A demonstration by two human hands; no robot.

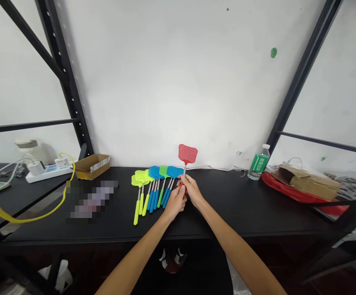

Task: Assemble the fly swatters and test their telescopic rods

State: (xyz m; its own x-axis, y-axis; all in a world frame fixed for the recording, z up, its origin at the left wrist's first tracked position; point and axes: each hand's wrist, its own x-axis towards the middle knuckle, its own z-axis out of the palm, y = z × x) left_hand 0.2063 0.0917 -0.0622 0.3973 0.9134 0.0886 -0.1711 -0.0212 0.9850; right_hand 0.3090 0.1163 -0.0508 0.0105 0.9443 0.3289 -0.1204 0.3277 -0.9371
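A red fly swatter (188, 154) stands upright in front of me, its perforated head above both hands. My left hand (175, 200) is wrapped round its handle, low down. Higher up, my right hand (191, 189) grips it where the metal shaft meets the handle. Most of the handle is hidden by my fingers. Just left of my hands lies a row of swatters: yellow swatters (137, 211) at the left end, then blue swatters (156, 198), with one green swatter (161, 196) among them. Their heads point to the wall and partly overlap.
An open cardboard box (93, 167) and a power strip (47, 173) with plugs are at the left. A yellow cable (62, 200) loops over the table's left part. A water bottle (259, 162) stands back right, beside cardboard (307, 182) on red plastic (270, 184). Black shelf posts flank the table.
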